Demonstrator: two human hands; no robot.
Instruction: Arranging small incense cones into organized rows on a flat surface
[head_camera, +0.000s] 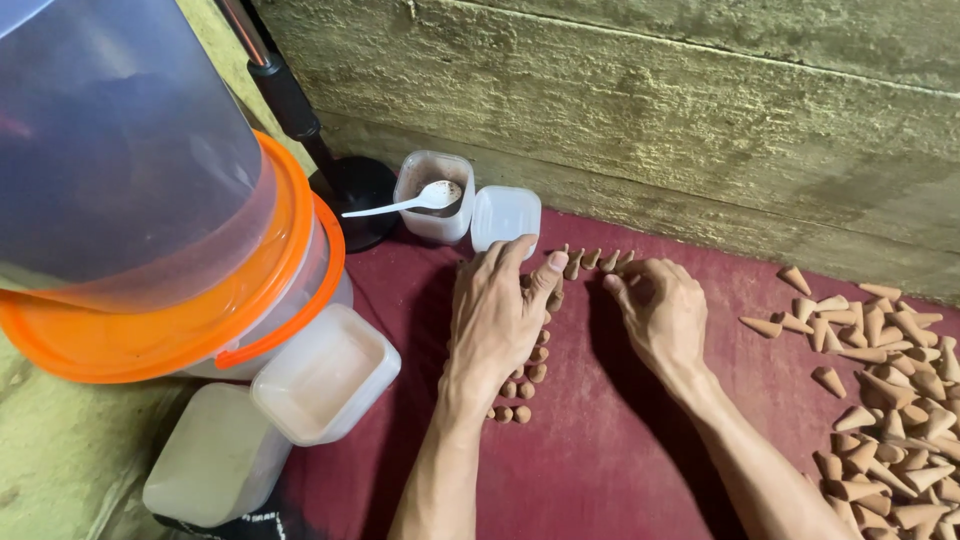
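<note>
- A large clear bucket (120, 140) with an orange rim (150, 350) fills the upper left of the frame, tilted toward the camera.
- Below it, at lower left, sit two frosted white square tubs (325, 375), one partly overlapping the other.
- Just right of the bucket, a black stand base (350, 195) with a dark pole rises toward the top left.
- Beside that base, at upper centre, stands a small clear container (433, 195) of brown powder with a white plastic spoon (410, 203) resting across it; a closed white box (505, 218) touches its right side.
- The left hand (497, 315) lies palm down at the centre of the frame on the dark red mat (600, 450), fingers loosely curled over a column of upright brown cones (528, 385); the thumb and forefinger tips meet near the top of the column, but whether they pinch a cone I cannot tell.
- A short row of cones (595, 260) lies along the mat's upper edge, between the two hands and just above them.
- The right hand (662, 315), just right of centre, is bent at the wrist with fingers curled inward and tips near that row; whether it holds a cone is hidden.
- At the far right, well apart from both hands, a loose heap of paler cones (890, 400) spreads down the mat's edge.
- A rough concrete wall (650, 110) crosses the top.
</note>
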